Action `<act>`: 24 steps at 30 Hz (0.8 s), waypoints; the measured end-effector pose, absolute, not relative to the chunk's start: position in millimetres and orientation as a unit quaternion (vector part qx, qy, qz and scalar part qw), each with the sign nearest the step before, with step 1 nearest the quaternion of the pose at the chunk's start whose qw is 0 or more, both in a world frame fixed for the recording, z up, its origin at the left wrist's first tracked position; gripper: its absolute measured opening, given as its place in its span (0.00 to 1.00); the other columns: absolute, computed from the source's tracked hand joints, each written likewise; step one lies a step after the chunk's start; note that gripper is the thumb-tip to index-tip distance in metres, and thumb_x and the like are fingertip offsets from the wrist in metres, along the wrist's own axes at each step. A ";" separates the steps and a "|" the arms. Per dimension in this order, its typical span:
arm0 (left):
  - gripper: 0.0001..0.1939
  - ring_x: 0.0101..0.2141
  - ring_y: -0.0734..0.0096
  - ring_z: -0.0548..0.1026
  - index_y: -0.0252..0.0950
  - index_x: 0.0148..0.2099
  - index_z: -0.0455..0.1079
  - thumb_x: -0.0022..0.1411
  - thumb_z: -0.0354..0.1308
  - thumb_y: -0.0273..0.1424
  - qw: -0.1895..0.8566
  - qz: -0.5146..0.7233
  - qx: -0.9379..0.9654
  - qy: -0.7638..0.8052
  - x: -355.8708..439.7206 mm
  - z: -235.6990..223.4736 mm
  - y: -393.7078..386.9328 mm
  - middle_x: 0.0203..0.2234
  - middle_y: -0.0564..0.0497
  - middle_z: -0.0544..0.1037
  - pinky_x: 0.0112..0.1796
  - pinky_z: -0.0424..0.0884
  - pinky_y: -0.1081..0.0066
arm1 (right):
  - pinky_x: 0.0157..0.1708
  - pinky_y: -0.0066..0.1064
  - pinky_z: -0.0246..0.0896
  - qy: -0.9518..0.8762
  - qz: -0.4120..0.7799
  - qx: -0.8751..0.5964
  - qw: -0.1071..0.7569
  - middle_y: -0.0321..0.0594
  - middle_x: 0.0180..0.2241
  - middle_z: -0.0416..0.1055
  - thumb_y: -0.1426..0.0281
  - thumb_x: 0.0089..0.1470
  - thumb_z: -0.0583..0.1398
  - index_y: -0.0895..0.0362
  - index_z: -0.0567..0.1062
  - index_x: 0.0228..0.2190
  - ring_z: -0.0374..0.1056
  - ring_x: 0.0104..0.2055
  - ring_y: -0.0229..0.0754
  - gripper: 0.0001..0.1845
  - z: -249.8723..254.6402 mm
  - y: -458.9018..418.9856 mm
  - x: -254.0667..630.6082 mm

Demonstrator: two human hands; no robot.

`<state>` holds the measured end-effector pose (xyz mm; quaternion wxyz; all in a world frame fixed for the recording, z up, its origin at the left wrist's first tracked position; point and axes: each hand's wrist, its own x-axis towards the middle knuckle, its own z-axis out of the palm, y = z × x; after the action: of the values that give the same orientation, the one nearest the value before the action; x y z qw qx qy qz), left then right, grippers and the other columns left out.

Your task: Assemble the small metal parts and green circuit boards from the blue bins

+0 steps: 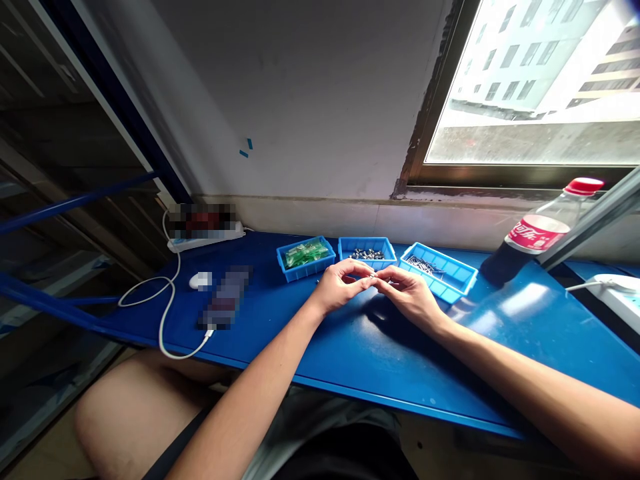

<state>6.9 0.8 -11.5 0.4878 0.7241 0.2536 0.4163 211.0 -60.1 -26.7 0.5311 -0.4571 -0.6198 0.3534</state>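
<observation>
My left hand (342, 287) and my right hand (406, 291) meet fingertip to fingertip above the blue table. Both are closed in a pinch around something small and pale, mostly covered by the fingers. Just beyond them stand three blue bins. The left bin (307, 270) holds green and clear plastic pieces (306, 253). In the middle bin (367, 243) lie small dark and silvery metal parts (367, 255). Thin metal pins, nails or screws (423, 265) fill part of the right bin (453, 291), near my right hand.
A cola bottle (537, 230) stands at the right by a slanted metal bar. Leftward on the table (280, 340) lie a blurred phone (226, 297) with a white cable (173, 320) and a white rounded object (201, 281). A power strip (213, 237) sits by the wall.
</observation>
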 end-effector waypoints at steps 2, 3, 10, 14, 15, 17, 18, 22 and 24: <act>0.11 0.50 0.58 0.82 0.35 0.45 0.83 0.63 0.71 0.37 0.489 0.413 0.727 0.249 7.0 -11.4 1.0 0.49 0.41 0.82 0.47 0.80 0.65 | 0.38 0.37 0.73 -0.620 0.351 -0.455 0.535 0.39 0.37 0.79 0.50 0.59 0.69 0.51 0.83 0.38 0.75 0.37 0.46 0.18 -27.5 -60.3 210.9; 0.11 0.49 0.58 0.82 0.35 0.45 0.83 0.63 0.71 0.37 0.491 0.412 0.727 0.248 7.3 -11.2 0.9 0.49 0.41 0.82 0.47 0.80 0.64 | 0.38 0.37 0.72 -0.621 0.349 -0.455 0.535 0.39 0.38 0.79 0.50 0.59 0.69 0.51 0.83 0.38 0.75 0.37 0.46 0.17 -27.5 -60.3 210.9; 0.13 0.48 0.58 0.83 0.35 0.48 0.83 0.66 0.69 0.38 0.504 0.411 0.714 0.259 8.3 -7.7 -1.3 0.48 0.42 0.83 0.50 0.80 0.63 | 0.39 0.37 0.72 -0.650 0.343 -0.458 0.500 0.40 0.36 0.78 0.50 0.66 0.63 0.51 0.82 0.42 0.74 0.36 0.45 0.19 -23.1 -61.1 212.8; 0.15 0.51 0.57 0.82 0.38 0.54 0.83 0.67 0.68 0.37 0.490 0.395 0.729 0.269 7.2 -5.9 -2.9 0.52 0.41 0.82 0.49 0.81 0.63 | 0.36 0.35 0.70 -0.642 0.351 -0.465 0.498 0.38 0.33 0.77 0.49 0.68 0.61 0.51 0.80 0.39 0.72 0.35 0.44 0.19 -21.4 -61.5 212.6; 0.16 0.51 0.57 0.83 0.38 0.54 0.82 0.67 0.68 0.37 0.486 0.396 0.729 0.277 7.2 -5.6 -3.2 0.52 0.42 0.83 0.49 0.81 0.64 | 0.34 0.34 0.69 -0.634 0.359 -0.468 0.501 0.38 0.33 0.77 0.49 0.68 0.61 0.51 0.80 0.40 0.72 0.34 0.44 0.19 -21.4 -61.3 212.3; 0.15 0.49 0.58 0.83 0.37 0.54 0.82 0.67 0.67 0.36 0.471 0.403 0.726 0.297 7.5 -5.1 -3.4 0.51 0.42 0.84 0.49 0.80 0.63 | 0.30 0.33 0.66 -0.610 0.378 -0.473 0.511 0.38 0.33 0.76 0.48 0.67 0.61 0.51 0.79 0.41 0.70 0.32 0.43 0.20 -21.6 -60.3 211.8; 0.14 0.49 0.59 0.83 0.37 0.53 0.82 0.68 0.67 0.36 0.460 0.408 0.726 0.308 7.7 -4.7 -3.3 0.50 0.43 0.85 0.49 0.80 0.63 | 0.28 0.33 0.65 -0.593 0.388 -0.475 0.522 0.38 0.33 0.76 0.47 0.67 0.60 0.50 0.78 0.41 0.70 0.31 0.43 0.20 -21.9 -59.4 211.9; 0.11 0.46 0.60 0.83 0.37 0.50 0.83 0.70 0.64 0.36 0.403 0.411 0.742 0.343 7.3 -2.5 -2.6 0.46 0.44 0.86 0.48 0.80 0.64 | 0.20 0.30 0.59 -0.496 0.409 -0.471 0.604 0.35 0.32 0.75 0.46 0.67 0.59 0.48 0.74 0.43 0.66 0.24 0.40 0.20 -24.5 -54.3 214.5; 0.10 0.46 0.61 0.83 0.37 0.49 0.83 0.71 0.63 0.35 0.377 0.409 0.751 0.355 6.4 -1.5 -2.7 0.46 0.45 0.86 0.46 0.80 0.64 | 0.18 0.30 0.57 -0.461 0.422 -0.466 0.626 0.34 0.30 0.75 0.45 0.66 0.59 0.49 0.72 0.43 0.63 0.21 0.38 0.21 -25.9 -52.3 216.3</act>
<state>6.4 -2.7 -1.5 0.3771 0.7510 0.3553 0.4094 216.3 -52.3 -25.9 0.6262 -0.4659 -0.4608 0.4225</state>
